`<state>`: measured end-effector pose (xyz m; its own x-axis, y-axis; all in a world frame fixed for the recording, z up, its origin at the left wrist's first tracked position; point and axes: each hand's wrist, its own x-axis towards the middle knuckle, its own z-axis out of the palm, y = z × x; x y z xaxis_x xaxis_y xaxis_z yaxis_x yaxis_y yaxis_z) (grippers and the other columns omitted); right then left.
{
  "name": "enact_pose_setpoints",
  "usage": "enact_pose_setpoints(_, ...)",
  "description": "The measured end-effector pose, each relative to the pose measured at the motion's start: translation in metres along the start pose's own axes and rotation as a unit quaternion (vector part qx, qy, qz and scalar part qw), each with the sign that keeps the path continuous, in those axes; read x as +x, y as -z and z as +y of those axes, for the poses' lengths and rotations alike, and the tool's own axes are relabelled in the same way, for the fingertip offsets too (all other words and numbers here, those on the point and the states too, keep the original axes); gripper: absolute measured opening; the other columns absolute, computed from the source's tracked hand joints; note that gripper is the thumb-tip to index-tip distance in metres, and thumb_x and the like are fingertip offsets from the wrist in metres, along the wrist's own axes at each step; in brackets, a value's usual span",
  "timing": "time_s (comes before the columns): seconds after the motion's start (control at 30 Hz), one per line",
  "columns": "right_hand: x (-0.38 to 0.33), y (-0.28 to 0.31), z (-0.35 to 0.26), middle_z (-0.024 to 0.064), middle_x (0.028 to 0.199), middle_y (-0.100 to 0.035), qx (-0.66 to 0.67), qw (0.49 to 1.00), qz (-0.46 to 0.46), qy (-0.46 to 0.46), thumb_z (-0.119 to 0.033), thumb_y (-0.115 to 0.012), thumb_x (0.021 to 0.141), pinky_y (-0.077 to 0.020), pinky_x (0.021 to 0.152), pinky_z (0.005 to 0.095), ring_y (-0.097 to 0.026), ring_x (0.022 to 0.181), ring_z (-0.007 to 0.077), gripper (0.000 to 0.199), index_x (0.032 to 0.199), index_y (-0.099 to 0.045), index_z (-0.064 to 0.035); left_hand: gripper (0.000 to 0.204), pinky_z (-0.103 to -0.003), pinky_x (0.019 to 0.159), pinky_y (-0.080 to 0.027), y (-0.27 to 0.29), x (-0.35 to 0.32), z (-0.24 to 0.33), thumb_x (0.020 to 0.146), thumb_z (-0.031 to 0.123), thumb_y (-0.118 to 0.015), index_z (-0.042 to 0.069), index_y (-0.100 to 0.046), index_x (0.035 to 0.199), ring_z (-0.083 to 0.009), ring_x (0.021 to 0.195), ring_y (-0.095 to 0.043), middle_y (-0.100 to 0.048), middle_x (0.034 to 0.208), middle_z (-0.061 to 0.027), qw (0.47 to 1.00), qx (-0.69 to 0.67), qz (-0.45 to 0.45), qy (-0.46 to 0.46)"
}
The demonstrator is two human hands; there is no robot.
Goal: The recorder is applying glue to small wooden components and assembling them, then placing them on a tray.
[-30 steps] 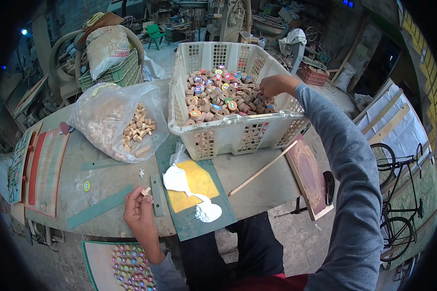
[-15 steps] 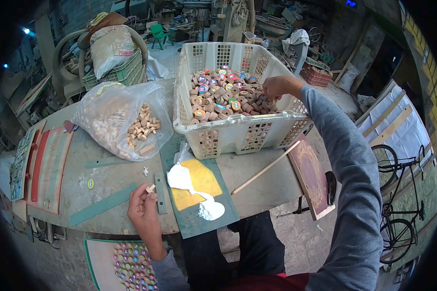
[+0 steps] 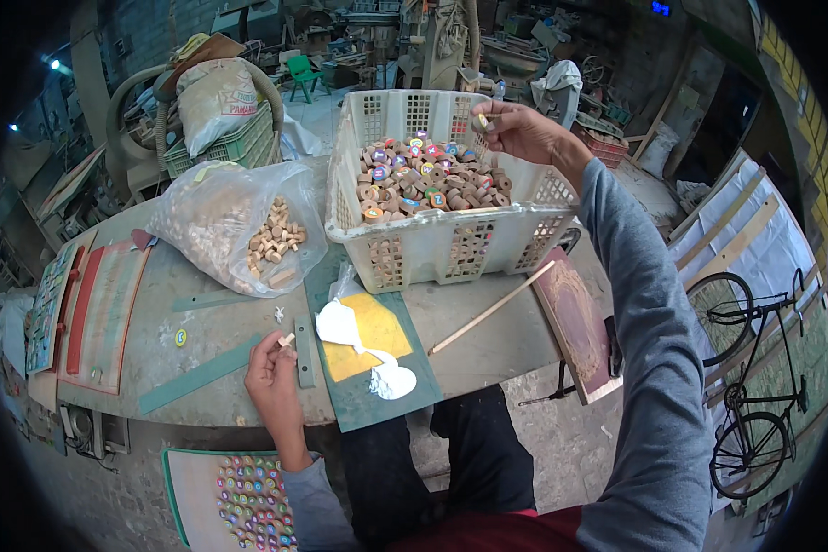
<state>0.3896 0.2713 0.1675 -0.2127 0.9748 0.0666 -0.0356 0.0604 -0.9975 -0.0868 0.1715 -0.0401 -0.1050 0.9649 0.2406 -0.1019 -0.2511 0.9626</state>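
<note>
My left hand [image 3: 274,379] pinches a small pale wooden peg [image 3: 287,340] above the table, beside a short green strip [image 3: 304,351]. Raised over the far right side of the white plastic crate [image 3: 414,225], my right hand [image 3: 520,132] grips a small wooden disc [image 3: 481,122] between thumb and fingers. Many wooden discs [image 3: 437,175] fill the crate's bottom, several with coloured faces. A clear plastic bag [image 3: 193,216] of wooden pegs [image 3: 276,237] lies open left of the crate. Between my hands, white paste [image 3: 393,382] is spread over a yellow sheet [image 3: 354,363] on a green board [image 3: 359,417].
A thin wooden stick [image 3: 492,308] lies right of the green board, near a purple panel [image 3: 575,322]. Below the table at left, a green-edged tray [image 3: 189,488] holds rows of coloured discs [image 3: 248,497]. One yellow disc [image 3: 180,338] sits on the table. A bicycle [image 3: 754,396] stands at right.
My right hand has risen out of the crate and moved slightly left, now with a wooden disc in its fingers. My left hand still pinches the peg, nearly in place.
</note>
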Motion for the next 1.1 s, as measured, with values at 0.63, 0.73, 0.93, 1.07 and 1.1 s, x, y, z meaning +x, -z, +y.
enact_pose_setpoints(0.63, -0.283, -0.074, 0.066, 0.0122, 0.104, -0.061, -0.567, 0.814, 0.106, -0.071, -0.007, -0.063, 0.083, -0.0503, 0.081, 0.036, -0.063, 0.093, 0.0245, 0.029, 0.111, -0.063, -0.0005, 0.028, -0.024, 0.074, -0.045, -0.003, 0.008, -0.01, 0.093, 0.004, -0.059, -0.006, -0.061, 0.119, -0.0089, 0.082, -0.055, -0.064, 0.097, -0.0053, 1.0, -0.009, -0.007, -0.02)
enact_pose_setpoints(0.73, -0.292, -0.072, 0.093, 0.0146, 0.109, -0.061, -0.597, 0.791, 0.113, -0.078, -0.004, -0.064, 0.082, -0.0493, 0.086, 0.04, -0.061, 0.1, 0.0315, 0.031, 0.113, -0.063, -0.0011, 0.027, -0.024, 0.074, -0.045, -0.001, 0.007, -0.011, 0.093, 0.003, -0.059, -0.006, -0.061, 0.118, -0.0088, 0.082, -0.055, -0.064, 0.098, -0.0053, 1.0, 0.002, -0.003, -0.023)
enact_pose_setpoints(0.93, -0.298, -0.072, 0.104, 0.0154, 0.109, -0.06, -0.599, 0.789, 0.13, -0.041, -0.006, -0.062, 0.084, -0.047, 0.09, 0.0408, -0.059, 0.106, 0.0321, 0.031, 0.115, -0.063, -0.0027, 0.029, -0.024, 0.074, -0.045, -0.001, 0.003, -0.006, 0.092, 0.003, -0.06, -0.006, -0.061, 0.119, -0.0088, 0.082, -0.055, -0.064, 0.097, -0.0056, 1.0, -0.005, 0.009, -0.013)
enact_pose_setpoints(1.07, -0.298, -0.072, 0.101, 0.0164, 0.106, -0.06, -0.621, 0.771, 0.125, -0.068, -0.013, -0.064, 0.086, -0.0486, 0.088, 0.0422, -0.06, 0.101, 0.035, 0.028, 0.113, -0.065, -0.0034, 0.03, -0.024, 0.075, -0.044, 0.0, 0.005, -0.01, 0.092, 0.003, -0.059, -0.006, -0.061, 0.12, -0.009, 0.082, -0.055, -0.063, 0.096, -0.0057, 1.0, -0.014, 0.001, -0.021)
enact_pose_setpoints(1.1, -0.296, -0.073, 0.102, 0.0163, 0.104, -0.06, -0.614, 0.775, 0.127, -0.083, -0.013, -0.064, 0.086, -0.0488, 0.086, 0.0421, -0.061, 0.099, 0.0347, 0.027, 0.111, -0.065, -0.0033, 0.03, -0.024, 0.075, -0.045, 0.0, 0.006, -0.01, 0.092, 0.003, -0.059, -0.006, -0.061, 0.121, -0.009, 0.082, -0.055, -0.063, 0.096, -0.0057, 1.0, -0.013, -0.001, -0.023)
